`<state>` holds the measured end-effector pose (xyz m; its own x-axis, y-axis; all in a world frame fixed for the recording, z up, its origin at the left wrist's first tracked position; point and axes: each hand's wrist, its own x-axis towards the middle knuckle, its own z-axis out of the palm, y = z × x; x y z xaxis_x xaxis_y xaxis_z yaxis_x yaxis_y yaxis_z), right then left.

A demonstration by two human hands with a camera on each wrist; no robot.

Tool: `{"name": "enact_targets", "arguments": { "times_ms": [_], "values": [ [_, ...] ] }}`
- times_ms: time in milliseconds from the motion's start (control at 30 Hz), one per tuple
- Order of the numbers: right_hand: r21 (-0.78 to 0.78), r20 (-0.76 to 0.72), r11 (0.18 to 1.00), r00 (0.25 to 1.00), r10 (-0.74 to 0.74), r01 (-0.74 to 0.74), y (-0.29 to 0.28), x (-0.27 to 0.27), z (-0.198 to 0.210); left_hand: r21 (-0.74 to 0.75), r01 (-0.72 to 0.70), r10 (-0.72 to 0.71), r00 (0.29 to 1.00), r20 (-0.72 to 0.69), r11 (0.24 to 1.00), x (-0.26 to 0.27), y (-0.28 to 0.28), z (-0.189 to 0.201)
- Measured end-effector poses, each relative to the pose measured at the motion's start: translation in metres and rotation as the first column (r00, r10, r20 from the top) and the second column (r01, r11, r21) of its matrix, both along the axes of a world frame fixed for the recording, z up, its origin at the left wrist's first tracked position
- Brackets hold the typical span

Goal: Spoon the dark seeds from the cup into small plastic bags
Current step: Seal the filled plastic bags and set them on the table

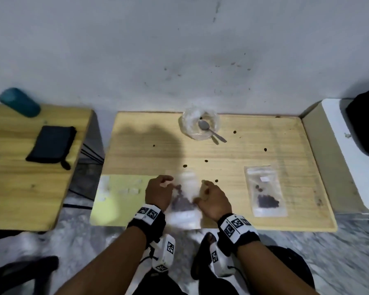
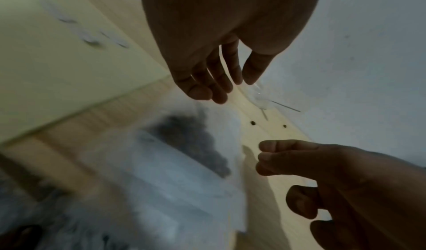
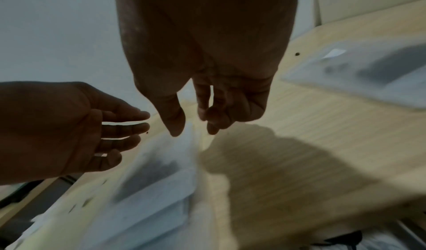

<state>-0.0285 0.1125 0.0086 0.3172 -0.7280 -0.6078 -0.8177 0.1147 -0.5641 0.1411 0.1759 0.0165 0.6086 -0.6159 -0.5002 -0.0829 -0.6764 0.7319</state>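
Observation:
A small clear plastic bag (image 1: 183, 201) with dark seeds in it shows blurred at the front middle of the wooden board (image 1: 222, 184), between my two hands. My left hand (image 1: 159, 191) hovers at its left edge with relaxed, spread fingers (image 2: 221, 82) and holds nothing. At the bag's (image 3: 156, 172) right edge my right hand (image 1: 213, 196) has its fingers (image 3: 212, 119) loosely curled, with nothing seen in them. The clear cup (image 1: 200, 124) stands at the board's far edge, a metal spoon (image 1: 211, 132) resting in it. A second bag with seeds (image 1: 265, 192) lies flat to the right.
Loose seeds (image 1: 185, 166) dot the board. A pale yellow sheet with small white labels (image 1: 115, 199) lies at the front left. The left table holds a black pouch (image 1: 51, 145) and a teal case (image 1: 19, 102). A white box (image 1: 339, 145) stands at the right.

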Motion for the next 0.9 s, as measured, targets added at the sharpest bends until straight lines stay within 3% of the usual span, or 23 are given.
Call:
{"name": "enact_targets", "arguments": {
  "times_ms": [233,467,667,767,900],
  "values": [
    [-0.047,-0.076,0.999,0.997,0.024,-0.028,0.013,0.02,-0.002,0.087,0.025,-0.005,0.975,-0.22,0.996,0.01,0.02,-0.021],
    [-0.148,-0.071,0.987,0.994,-0.078,0.067,0.021,0.022,0.001,0.066,0.058,-0.041,0.971,-0.236,0.996,0.012,0.021,-0.021],
    [-0.186,0.188,0.946,0.955,-0.229,0.264,0.022,0.027,0.001,0.025,0.096,-0.089,0.976,-0.199,0.995,0.014,0.03,-0.019],
    [-0.099,0.308,0.935,0.904,-0.297,0.341,0.018,0.038,0.006,-0.068,0.021,-0.034,0.983,-0.182,0.997,0.018,0.033,-0.014],
    [0.036,0.388,0.943,0.865,-0.318,0.33,0.015,0.06,0.01,-0.189,-0.156,0.109,0.965,-0.238,0.969,0.039,0.038,-0.001]
  ]
}}
